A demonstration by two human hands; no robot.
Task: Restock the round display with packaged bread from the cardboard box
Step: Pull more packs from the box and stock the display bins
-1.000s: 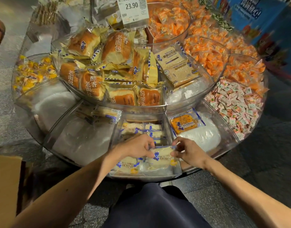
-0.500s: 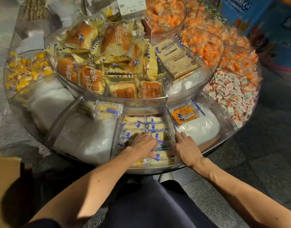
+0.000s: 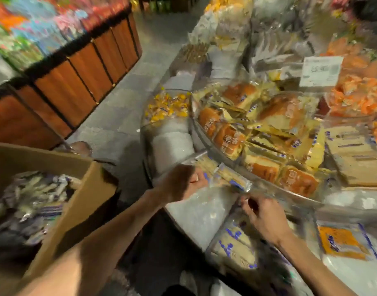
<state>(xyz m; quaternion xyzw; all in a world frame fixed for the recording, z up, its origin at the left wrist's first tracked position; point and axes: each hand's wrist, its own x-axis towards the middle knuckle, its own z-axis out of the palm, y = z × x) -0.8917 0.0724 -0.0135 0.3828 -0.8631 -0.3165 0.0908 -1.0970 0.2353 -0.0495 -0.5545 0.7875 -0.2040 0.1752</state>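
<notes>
The frame is motion-blurred. The cardboard box [image 3: 91, 189] stands open at the lower left with several wrapped bread packets [image 3: 34, 201] inside. To the right is the round clear display [image 3: 162, 129]. My left hand [image 3: 181, 184] curls round the left end of a pale bread packet [image 3: 224, 175] lying in a lower compartment over white padding. My right hand [image 3: 262, 214] hovers with curled fingers just below that packet's right corner, above the compartment holding more pale packets [image 3: 234, 246]; blur hides whether it holds anything.
The upper tier holds brown bread loaves [image 3: 275, 112] in yellow wrappers, with a price tag [image 3: 320, 70] behind. Yellow sweets [image 3: 166, 105] and orange snacks [image 3: 362, 97] fill other sections. An orange packet [image 3: 341, 242] lies at the right. Wooden bins [image 3: 76, 75] line the grey aisle.
The view has swung left, bringing the cardboard box into sight. My left hand moved from the middle compartment to the packet in the compartment to its left; my right hand lifted off the packets.
</notes>
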